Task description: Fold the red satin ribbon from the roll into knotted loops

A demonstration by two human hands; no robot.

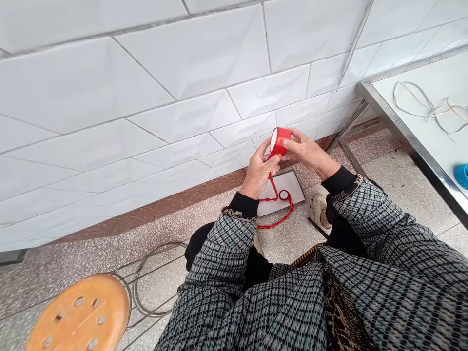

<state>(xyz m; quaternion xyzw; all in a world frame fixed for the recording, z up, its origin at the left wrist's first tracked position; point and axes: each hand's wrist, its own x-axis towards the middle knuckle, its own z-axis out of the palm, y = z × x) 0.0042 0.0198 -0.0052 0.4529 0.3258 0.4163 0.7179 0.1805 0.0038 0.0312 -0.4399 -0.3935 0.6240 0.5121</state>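
Both hands, the left hand (260, 171) and right hand (306, 152), grip pinched on one glossy red tape roll (279, 140) held above the speckled floor (292, 236), trail one thin red ribbon (275, 214) across one flat white square board (281, 192).

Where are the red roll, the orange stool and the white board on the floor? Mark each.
red roll (280, 140), head view, on its red side wall.
orange stool (78, 314), head view, on the seat top.
white board (294, 187), head view, on its bare right part.
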